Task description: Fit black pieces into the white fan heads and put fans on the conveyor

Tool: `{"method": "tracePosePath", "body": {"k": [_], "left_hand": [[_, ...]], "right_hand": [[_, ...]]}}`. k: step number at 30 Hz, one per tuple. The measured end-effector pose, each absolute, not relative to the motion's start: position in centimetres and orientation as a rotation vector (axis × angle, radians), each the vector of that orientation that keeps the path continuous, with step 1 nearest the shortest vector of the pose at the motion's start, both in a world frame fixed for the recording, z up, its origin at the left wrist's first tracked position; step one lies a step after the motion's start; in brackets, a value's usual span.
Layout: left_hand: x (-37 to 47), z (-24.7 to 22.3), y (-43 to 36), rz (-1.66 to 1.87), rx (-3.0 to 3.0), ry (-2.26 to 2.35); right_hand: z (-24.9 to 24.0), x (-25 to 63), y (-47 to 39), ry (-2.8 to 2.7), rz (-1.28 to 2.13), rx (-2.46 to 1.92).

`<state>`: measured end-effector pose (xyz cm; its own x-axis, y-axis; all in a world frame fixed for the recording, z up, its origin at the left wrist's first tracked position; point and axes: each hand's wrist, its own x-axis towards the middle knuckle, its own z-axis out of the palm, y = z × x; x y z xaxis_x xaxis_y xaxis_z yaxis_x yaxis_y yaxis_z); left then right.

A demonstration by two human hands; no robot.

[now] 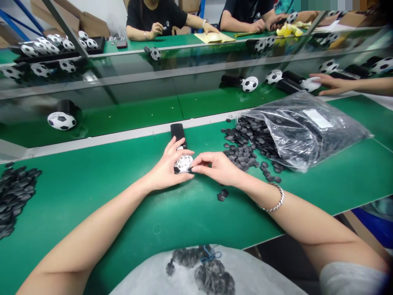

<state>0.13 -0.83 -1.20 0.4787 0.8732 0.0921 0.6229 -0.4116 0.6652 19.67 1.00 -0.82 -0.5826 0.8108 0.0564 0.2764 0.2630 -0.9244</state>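
A small white football-patterned ball (183,164) with a black handle (177,133) lies on the green bench in front of me. My left hand (167,166) is closed around the ball, thumb on the near side and fingers over the far side. At the ball's right side my right hand (216,167) pinches a small black pentagon piece (190,169), which touches or nearly touches the ball. Just right of that hand spreads a pile of black pentagon pieces (242,155), spilling from a clear plastic bag (307,127).
Another heap of black pieces (15,196) lies at the left. Beyond the bench's pale rail (123,130) runs a green conveyor (147,106) carrying football items, one being a ball (62,121). A co-worker's hand (334,84) reaches in from the right. Other people sit across.
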Motion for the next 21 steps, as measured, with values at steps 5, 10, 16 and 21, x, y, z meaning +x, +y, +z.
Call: {"method": "tracePosePath", "body": {"k": [5,10,16,21], "left_hand": [[0.4,-1.6,-0.7,0.683,2.197,1.218],[0.6,-1.7,-0.3,0.77,2.304,1.093],[0.9,-1.7,-0.1,0.846,2.286,1.086],[0.9,-1.9,0.1,0.886,2.276,1.046]], "right_hand": [[-1.1,19.5,1.0,-2.125,1.021,-0.881],[-1.0,19.5,1.3,-2.248,0.809,-0.785],[-1.3,19.1,1.9,-2.222,0.795,-0.724],[-0.9,19.6,2.6,-2.233,0.914,-0.893]]}}
